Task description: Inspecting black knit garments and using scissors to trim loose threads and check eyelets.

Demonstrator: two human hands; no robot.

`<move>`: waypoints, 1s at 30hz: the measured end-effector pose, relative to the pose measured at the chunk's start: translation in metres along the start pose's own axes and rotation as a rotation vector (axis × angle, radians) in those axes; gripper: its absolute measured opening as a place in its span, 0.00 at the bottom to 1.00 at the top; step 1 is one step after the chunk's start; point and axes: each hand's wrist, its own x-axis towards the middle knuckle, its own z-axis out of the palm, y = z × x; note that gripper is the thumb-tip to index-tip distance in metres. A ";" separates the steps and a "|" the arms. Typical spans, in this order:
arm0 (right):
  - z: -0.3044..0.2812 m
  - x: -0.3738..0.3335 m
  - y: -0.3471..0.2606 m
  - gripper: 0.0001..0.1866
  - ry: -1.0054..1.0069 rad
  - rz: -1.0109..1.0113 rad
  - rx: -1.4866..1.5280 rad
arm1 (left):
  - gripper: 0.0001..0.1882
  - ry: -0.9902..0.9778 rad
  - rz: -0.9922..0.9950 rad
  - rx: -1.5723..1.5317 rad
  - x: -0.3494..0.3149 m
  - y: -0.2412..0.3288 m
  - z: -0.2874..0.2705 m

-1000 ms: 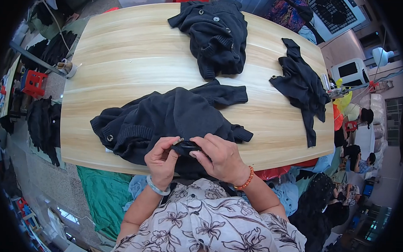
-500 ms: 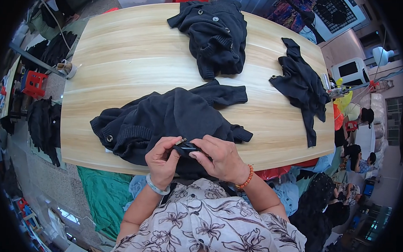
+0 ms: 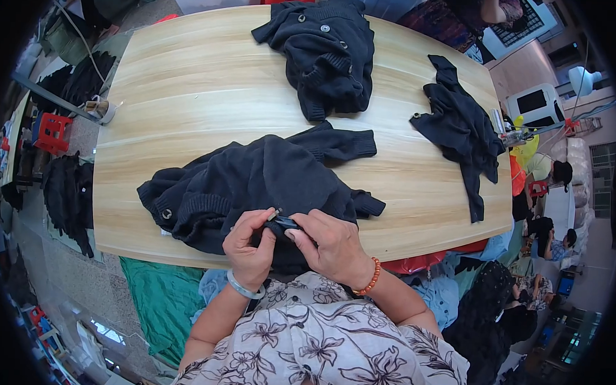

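Note:
A dark navy knitted sweater (image 3: 254,174) with ribbed bands and a button lies bunched along the near side of the table. At its near edge my left hand (image 3: 252,248) pinches a dark fold of the knit between thumb and fingers. A small pale piece, too small to name, shows at those fingertips. Close beside it, my right hand (image 3: 330,247) grips the same fold, thumb against fingers. A shiny bluish strip shows on the fold between both hands; I cannot make out what it is.
Another dark buttoned sweater (image 3: 330,57) lies at the table's far side, and a smaller dark knit piece (image 3: 459,126) at the right. Metal clamp-like hardware (image 3: 513,137) sits on the right edge. A green cloth (image 3: 162,303) hangs below the near left edge. Red stools stand around.
My fingers have shifted slightly on the fold, and the bluish strip looks shorter. Another person's arm has come into view at the far right, beyond the table.

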 end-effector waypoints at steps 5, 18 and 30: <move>0.000 0.000 -0.001 0.10 0.024 -0.001 -0.075 | 0.13 -0.017 -0.035 -0.059 0.000 0.001 0.003; -0.001 0.000 0.006 0.11 0.063 -0.031 -0.071 | 0.12 -0.089 -0.173 -0.305 0.001 -0.004 0.000; -0.003 0.004 0.010 0.11 0.028 -0.118 -0.174 | 0.13 -0.124 -0.191 -0.280 0.004 -0.003 -0.004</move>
